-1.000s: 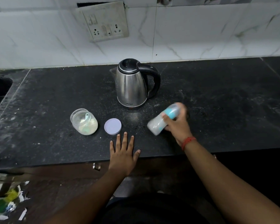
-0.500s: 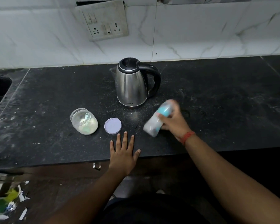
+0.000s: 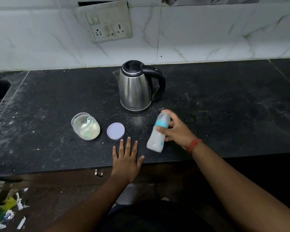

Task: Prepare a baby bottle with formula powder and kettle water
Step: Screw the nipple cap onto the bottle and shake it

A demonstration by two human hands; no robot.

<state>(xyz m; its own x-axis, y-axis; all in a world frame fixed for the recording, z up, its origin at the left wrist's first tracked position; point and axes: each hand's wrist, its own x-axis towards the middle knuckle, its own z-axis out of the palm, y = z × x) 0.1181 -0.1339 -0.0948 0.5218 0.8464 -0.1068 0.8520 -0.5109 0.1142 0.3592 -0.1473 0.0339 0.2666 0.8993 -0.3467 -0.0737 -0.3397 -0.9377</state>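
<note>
The right hand (image 3: 176, 129) grips the baby bottle (image 3: 158, 131), fingers curled round its middle, above the dark counter (image 3: 224, 106). The bottle tilts, its long axis running from the clear cap end near the kettle (image 3: 135, 87) down to its base near the counter's front edge. It looks milky white with a teal collar, slightly blurred. The left hand (image 3: 126, 158) lies flat, fingers spread, near the lid (image 3: 115, 131) and jar (image 3: 85, 126).

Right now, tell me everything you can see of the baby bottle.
The baby bottle is translucent plastic with a teal collar and a clear cap over the teat, filled with cloudy white liquid. It is tilted, cap end toward the kettle, held above the counter near its front edge. Only the right hand touches it, fingers curled round its middle.
</note>
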